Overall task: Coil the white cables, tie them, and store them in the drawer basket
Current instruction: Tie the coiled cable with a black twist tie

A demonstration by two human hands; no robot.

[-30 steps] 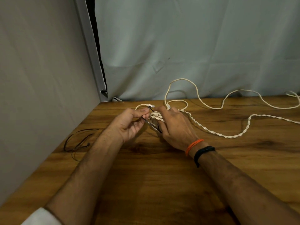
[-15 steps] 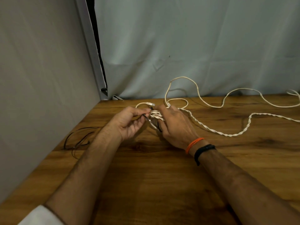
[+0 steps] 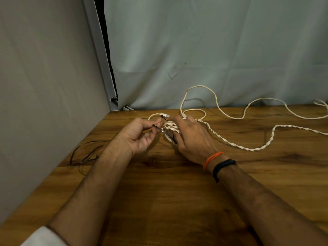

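**Tying the white coil at the back of the counter**

The left hand (image 3: 140, 134) is pinching a thin black tie (image 3: 164, 131) between thumb and curled fingers (image 3: 156, 126), the tie running across the small coiled bundle of white cable (image 3: 171, 127). The right hand (image 3: 192, 137) is gripping that bundle, fingers wrapped over it just above the wooden counter (image 3: 177, 192). From the bundle, the twisted white cable tail (image 3: 248, 148) is trailing rightward across the counter, and a plain white cable (image 3: 230, 118) is looping along the back edge. Loose black cords (image 3: 83, 155) are lying near the left wall panel. Orange and black wristbands (image 3: 218, 162) are circling the right wrist.
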